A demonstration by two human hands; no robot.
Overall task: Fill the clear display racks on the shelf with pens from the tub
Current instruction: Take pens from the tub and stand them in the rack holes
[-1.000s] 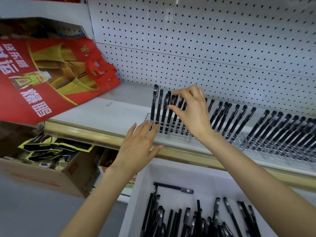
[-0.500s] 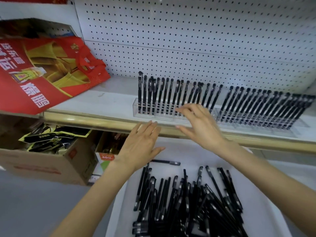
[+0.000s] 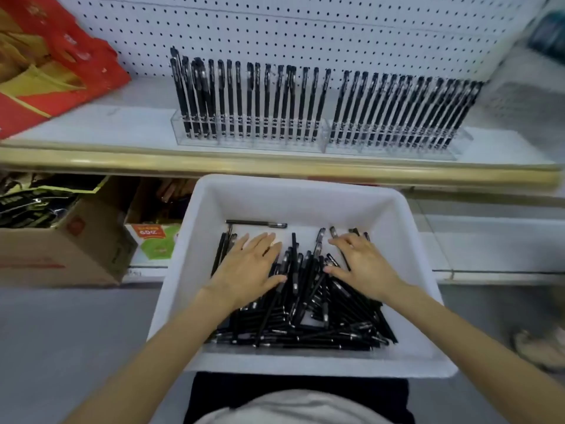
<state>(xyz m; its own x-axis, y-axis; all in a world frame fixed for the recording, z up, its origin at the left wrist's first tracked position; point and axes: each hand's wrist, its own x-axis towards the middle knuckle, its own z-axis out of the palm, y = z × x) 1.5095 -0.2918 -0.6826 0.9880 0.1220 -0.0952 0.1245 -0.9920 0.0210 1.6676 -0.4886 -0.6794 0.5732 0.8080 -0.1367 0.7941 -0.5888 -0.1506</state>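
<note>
Both hands are down in the white rectangular plastic tub (image 3: 305,191), palms flat on the heap of loose black capped pens (image 3: 308,319) that fills its near half. The left hand (image 3: 248,269) lies on the left of the pile with fingers straight and slightly fanned, gripping nothing; the right hand (image 3: 365,266) rests on the right side the same way, fingers stretched out and thumb splayed toward the middle. One black pen (image 3: 256,224) lies crosswise by itself near the tub's far wall. Above, on the white shelf with the gold front edge (image 3: 91,127), two clear plastic display racks sit end to end: the left rack (image 3: 253,144) and the right rack (image 3: 397,149), both with rows of black pens standing upright against the white pegboard (image 3: 305,29). A red and gold bag (image 3: 64,68) lies at the shelf's left end.
</note>
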